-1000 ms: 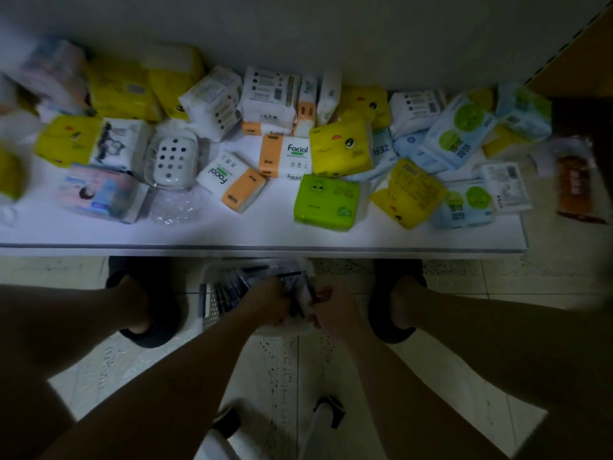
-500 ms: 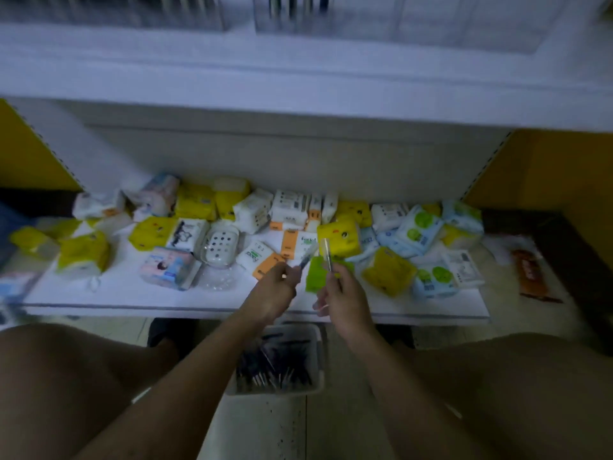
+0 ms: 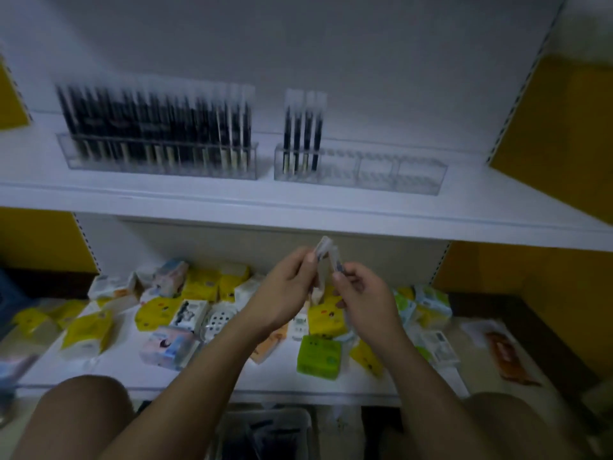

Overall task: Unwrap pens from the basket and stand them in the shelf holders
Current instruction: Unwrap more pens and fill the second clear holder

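Note:
My left hand [image 3: 285, 290] and my right hand [image 3: 361, 293] are raised together below the upper shelf [image 3: 298, 207]. Between them they pinch a pen in a clear wrapper [image 3: 326, 252], tip pointing up. The frame is blurred, so I cannot tell wrapper from pen. On the upper shelf a clear holder [image 3: 159, 157] at the left is packed with several black pens. A second clear holder [image 3: 361, 174] to its right has a few pens at its left end. The basket [image 3: 265, 433] with dark pens sits on the floor at the bottom centre, between my knees.
The lower shelf [image 3: 199, 376] carries several tissue packs in yellow, green, white and blue, plus a white perforated dish [image 3: 217, 320]. Yellow side panels [image 3: 560, 127] flank the shelving. A brown packet [image 3: 507, 356] lies at the right on the floor.
My hands rose from the basket on the floor to just under the upper shelf, carrying the wrapped pen. My view tilted up, bringing the upper shelf and its holders into sight.

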`<state>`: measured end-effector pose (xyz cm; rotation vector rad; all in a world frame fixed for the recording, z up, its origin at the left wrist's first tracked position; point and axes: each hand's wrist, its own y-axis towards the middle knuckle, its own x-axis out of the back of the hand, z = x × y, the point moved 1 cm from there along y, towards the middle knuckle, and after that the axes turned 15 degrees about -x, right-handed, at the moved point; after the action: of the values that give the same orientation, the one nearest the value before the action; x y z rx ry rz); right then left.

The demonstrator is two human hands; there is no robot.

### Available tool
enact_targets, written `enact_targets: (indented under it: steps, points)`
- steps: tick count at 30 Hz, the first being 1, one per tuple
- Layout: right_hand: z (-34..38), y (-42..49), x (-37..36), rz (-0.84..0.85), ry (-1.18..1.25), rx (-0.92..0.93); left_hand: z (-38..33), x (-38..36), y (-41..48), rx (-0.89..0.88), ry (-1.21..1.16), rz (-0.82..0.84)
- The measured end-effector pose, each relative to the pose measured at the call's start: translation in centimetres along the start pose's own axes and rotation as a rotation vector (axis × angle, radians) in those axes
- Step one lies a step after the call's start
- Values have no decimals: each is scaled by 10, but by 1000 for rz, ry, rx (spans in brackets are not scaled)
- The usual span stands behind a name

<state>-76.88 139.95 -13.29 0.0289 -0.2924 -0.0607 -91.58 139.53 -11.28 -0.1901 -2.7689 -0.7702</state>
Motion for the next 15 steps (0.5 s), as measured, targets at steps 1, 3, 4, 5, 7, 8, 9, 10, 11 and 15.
enact_targets:
  steps: [1, 3, 4, 5, 7, 8, 9, 10, 11, 15]
  points:
    - [8, 2, 3, -27, -29, 28, -8, 4, 3, -24, 12, -4]
    - [26, 8, 7, -68, -96, 89, -25, 11, 10, -32, 11, -9]
    - [36, 9, 9, -74, -123, 104, -32, 15, 15, -28, -3, -14]
    - [47, 11, 11, -73, -127, 118, -40, 19, 20, -26, -29, -19]
    - [70, 12, 16, -62, -73, 153, -54, 28, 33, -31, -72, -28]
    - [80, 14, 19, -66, -41, 172, -61, 33, 40, -48, -71, -34]
    - [90, 17, 22, -78, -18, 182, -67, 39, 48, -64, -52, -40]
    - [98, 21, 25, -88, -3, 186, -73, 44, 55, -74, -19, -47]
    - [106, 25, 29, -87, 9, 184, -79, 49, 62, -83, 28, -52]
    - [132, 46, 43, -62, 19, 208, -100, 63, 91, -189, 161, -28]
